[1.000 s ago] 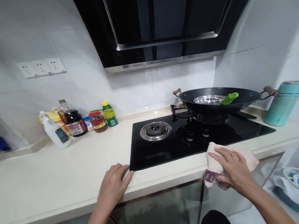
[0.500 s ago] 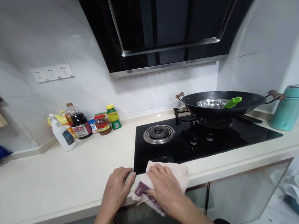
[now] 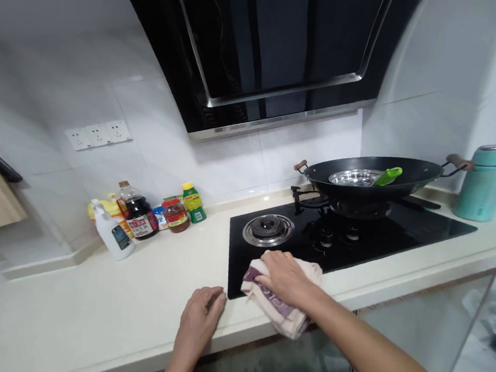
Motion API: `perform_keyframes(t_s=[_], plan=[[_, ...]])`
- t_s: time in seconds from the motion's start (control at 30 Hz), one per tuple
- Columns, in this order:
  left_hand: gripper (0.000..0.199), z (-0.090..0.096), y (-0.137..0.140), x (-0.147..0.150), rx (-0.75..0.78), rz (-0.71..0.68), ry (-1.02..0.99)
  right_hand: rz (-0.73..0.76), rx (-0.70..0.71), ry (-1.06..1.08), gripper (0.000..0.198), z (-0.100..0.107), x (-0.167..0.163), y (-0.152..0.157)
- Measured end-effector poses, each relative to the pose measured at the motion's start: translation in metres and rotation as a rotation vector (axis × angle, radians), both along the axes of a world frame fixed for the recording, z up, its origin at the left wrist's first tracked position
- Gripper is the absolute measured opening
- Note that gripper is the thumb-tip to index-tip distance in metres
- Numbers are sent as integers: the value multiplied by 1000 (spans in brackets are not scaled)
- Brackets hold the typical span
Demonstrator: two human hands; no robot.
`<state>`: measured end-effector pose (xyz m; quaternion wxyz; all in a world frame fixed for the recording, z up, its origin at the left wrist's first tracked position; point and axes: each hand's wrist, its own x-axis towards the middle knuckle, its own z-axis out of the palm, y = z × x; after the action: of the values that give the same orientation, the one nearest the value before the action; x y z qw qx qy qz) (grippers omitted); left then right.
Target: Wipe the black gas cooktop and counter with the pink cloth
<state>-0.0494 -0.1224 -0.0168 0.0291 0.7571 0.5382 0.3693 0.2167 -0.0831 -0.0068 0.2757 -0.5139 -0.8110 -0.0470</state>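
My right hand presses a cream and purple cloth onto the front left part of the black gas hob, its fingers curled over the fabric. Part of the cloth droops over the counter's front edge. My left hand rests on the cream counter near its front edge, beside the hob's front left corner. It holds nothing; its thumb stands apart from its bent fingers. Just behind the cloth is the bare left burner.
A black wok with a metal strainer-like bowl and green handle sits on the right burner. A teal flask stands right. A white spray bottle, a dark sauce bottle and jars line the wall. A range hood overhangs.
My right hand has moved the cloth up and slightly right, farther onto the hob. My left hand stays on the counter. Another person's hand with a blue cloth has left view at the left.
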Motion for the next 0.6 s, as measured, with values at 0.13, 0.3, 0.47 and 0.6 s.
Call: perform_keyframes(t_s=[0.13, 0.3, 0.47, 0.6], plan=[[30, -3, -1, 2, -28, 21, 1, -141, -40, 17, 34, -8, 80, 0], [28, -3, -1, 4, -27, 12, 13, -222, -68, 3, 40, -13, 138, 0], [28, -5, -1, 2, -21, 10, 10, -209, -46, -15, 42, -16, 134, -8], [27, -6, -1, 1, -16, 5, 30, -179, -44, -30, 41, -23, 137, -22]])
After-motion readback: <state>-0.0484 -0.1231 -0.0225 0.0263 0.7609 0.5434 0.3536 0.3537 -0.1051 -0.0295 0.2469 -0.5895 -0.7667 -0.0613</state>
